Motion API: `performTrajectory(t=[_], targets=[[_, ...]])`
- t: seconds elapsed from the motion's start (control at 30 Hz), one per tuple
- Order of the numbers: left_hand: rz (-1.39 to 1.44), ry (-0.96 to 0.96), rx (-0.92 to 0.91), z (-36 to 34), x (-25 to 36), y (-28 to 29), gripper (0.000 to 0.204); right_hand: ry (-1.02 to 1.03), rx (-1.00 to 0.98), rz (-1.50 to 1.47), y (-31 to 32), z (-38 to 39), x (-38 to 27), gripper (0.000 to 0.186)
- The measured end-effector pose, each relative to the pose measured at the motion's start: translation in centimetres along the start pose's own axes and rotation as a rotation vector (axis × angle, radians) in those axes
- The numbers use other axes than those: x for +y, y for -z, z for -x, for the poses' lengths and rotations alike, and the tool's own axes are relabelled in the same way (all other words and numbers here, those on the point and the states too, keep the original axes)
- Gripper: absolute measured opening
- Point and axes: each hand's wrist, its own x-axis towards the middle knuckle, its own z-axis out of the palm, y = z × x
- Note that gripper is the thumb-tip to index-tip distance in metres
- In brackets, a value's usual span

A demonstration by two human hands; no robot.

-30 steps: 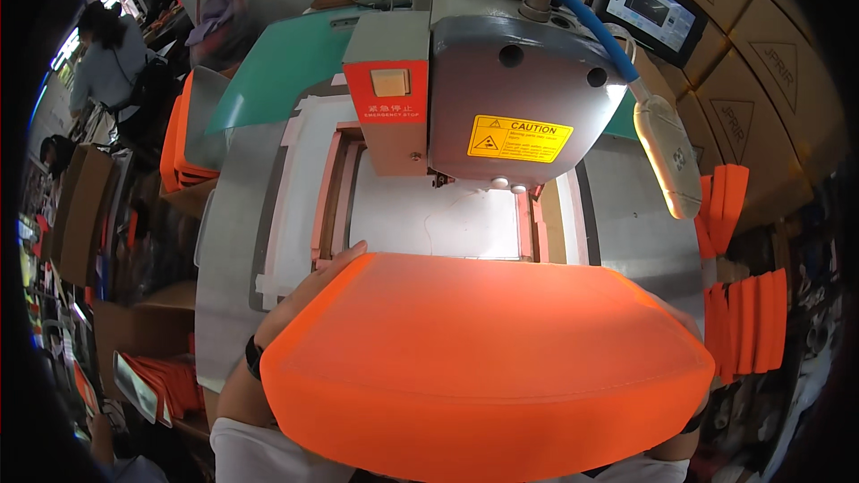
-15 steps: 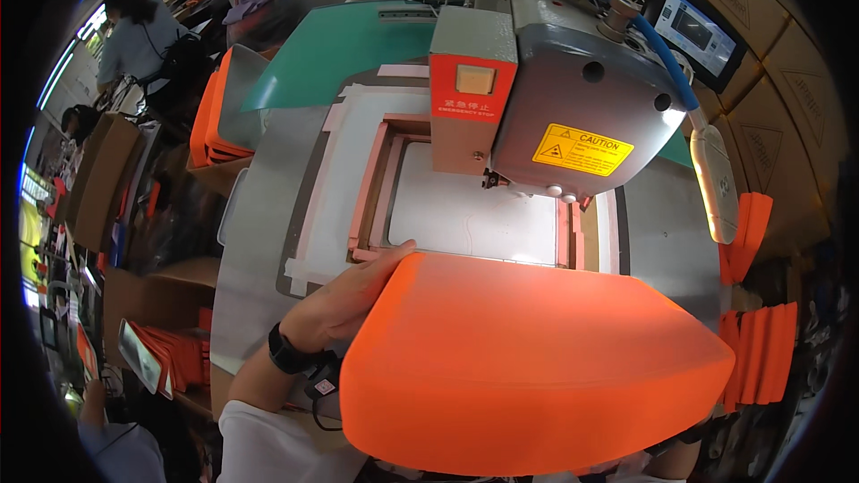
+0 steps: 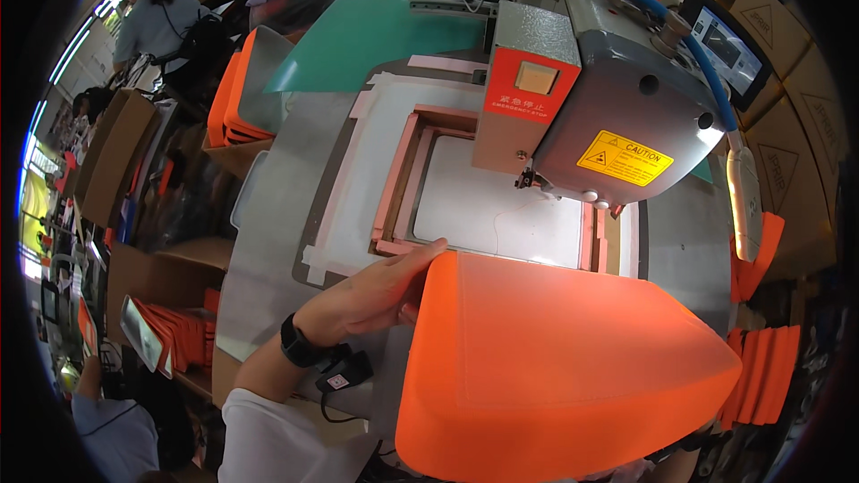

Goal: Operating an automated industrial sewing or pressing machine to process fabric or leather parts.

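Both the orange piece (image 3: 573,358) and the machine (image 3: 617,107) sit farther right than half a second ago (probably the view itself turned). With fingers grasping its left edge, the left hand (image 3: 380,293) supports the piece in front of the machine, seemingly a handling step; the next move likely needs steady support both sides. The right hand is hidden behind it, so I cannot tell its fingers' state.

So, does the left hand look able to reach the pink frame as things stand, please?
Probably yes: nothing visible blocks the left hand from the pink frame, though that hand holds the orange piece.
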Motion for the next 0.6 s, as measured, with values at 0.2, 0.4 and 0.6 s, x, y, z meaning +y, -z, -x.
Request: performTrajectory(t=[0.2,0.4,0.6], targets=[[-0.036,-0.013,0.027,0.3,0.2,-0.2,0.040,-0.010,-0.002,-0.041,0.6,0.1,0.6,0.055],[-0.037,-0.022,0.053,0.3,0.1,-0.5,0.041,0.013,0.002,-0.129,2.0,1.2,1.4,0.055],[-0.387,-0.479,-0.150,1.3,0.7,-1.1,0.067,-0.015,-0.074,-0.061,2.6,1.6,2.1,0.057]])
